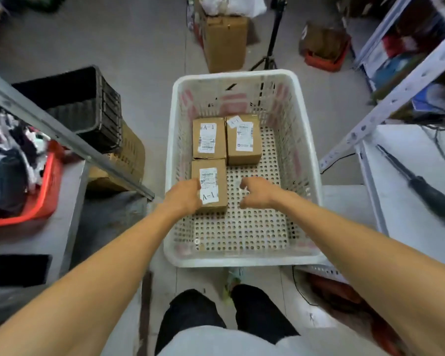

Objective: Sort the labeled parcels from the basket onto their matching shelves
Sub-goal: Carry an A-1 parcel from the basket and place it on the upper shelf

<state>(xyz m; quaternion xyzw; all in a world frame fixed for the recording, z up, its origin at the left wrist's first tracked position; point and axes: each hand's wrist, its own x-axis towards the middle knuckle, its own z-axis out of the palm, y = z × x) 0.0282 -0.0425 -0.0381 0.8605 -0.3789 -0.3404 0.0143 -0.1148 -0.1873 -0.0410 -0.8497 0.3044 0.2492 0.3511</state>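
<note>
Now my left hand (184,197) touches the brown cardboard parcel (214,185) with a white A-1 label, grip unclear; my right hand (257,192) hovers loosely curled, empty.

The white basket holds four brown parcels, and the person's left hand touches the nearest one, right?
Not quite. The head view shows three brown parcels in the white basket, not four: the far-left parcel, the far-right parcel and the nearest parcel, which the left hand does touch.
</note>
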